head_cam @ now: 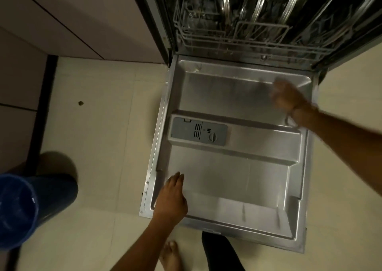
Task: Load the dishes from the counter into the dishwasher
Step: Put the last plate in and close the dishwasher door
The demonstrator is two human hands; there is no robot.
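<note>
Dishwasher: we are standing in front of the dishwasher (268, 22), which is sitting at the top of the view between pale cabinet fronts, its cavity facing us.
Door: the door (233, 161) is lying fully open and flat, inner steel face up, hinge edge at the cavity and free edge pointing back at our feet; its long axis is running from the cavity toward us.
Dispenser: the grey dispenser (198, 131) is sitting left of centre on the door's raised band, lying crosswise, its round knob at its right end.
Rack: the wire rack (237, 37) is sitting inside the cavity, holding plates (260, 0) on edge, rims shining.
Left hand: our left hand (172, 196) is reaching over the door's near left corner, fingers straight and together, holding nothing; we cannot tell whether it is touching the steel.
Right hand: our right hand (286, 96) is hanging over the door's far right corner; it is blurred, so we cannot tell how its fingers are lying.
Floor: a blue bin (18, 208) is standing at lower left on cream tiles, well apart from the door; a bare foot (170, 254) is showing just beside the door's free edge.
</note>
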